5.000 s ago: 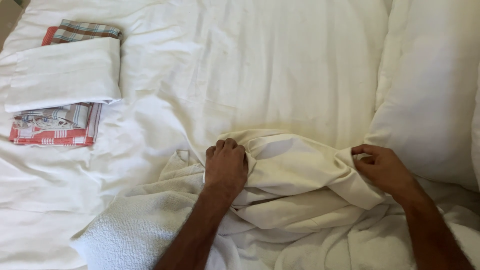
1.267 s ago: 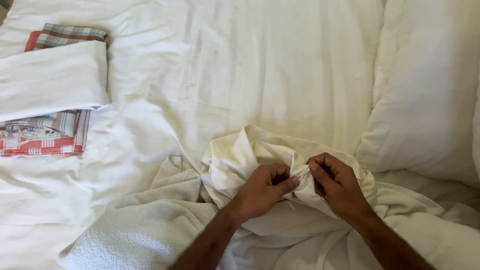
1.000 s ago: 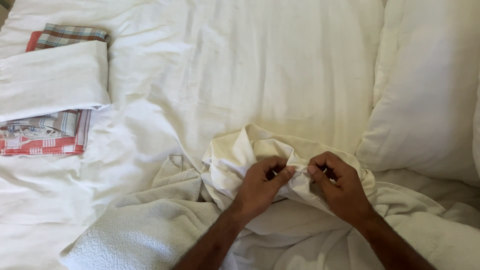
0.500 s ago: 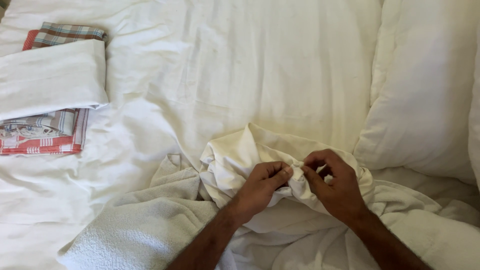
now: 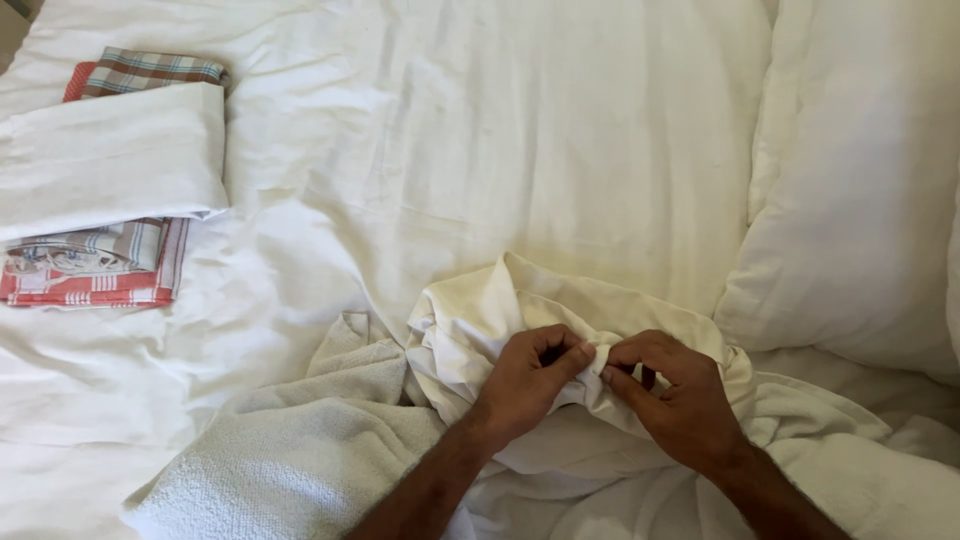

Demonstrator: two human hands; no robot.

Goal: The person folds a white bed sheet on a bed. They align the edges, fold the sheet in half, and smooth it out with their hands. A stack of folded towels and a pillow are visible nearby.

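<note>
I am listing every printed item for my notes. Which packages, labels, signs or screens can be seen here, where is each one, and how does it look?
No packages, labels, signs or screens show.
Nearest to printed matter: checked cloths, folded flat at the far left of the bed under a folded white cloth; red, white and grey-green.
Both hands pinch a plain cream cloth.

- Both forearms run off the bottom edge, so nothing above the forearms shows.
- The fingertips of the left hand [image 5: 525,380] and right hand [image 5: 675,400] are tucked into a fold of the cream cloth [image 5: 500,310], hiding how they pinch it.
- The lower part of the cloth is covered by the hands and wrists.
- The pillow [image 5: 860,190] is cut off at the right edge.
- The checked cloths [image 5: 110,285] lie mostly hidden under a folded white sheet [image 5: 110,160].
- The towel [image 5: 290,460] is cut off at the bottom edge.
</note>
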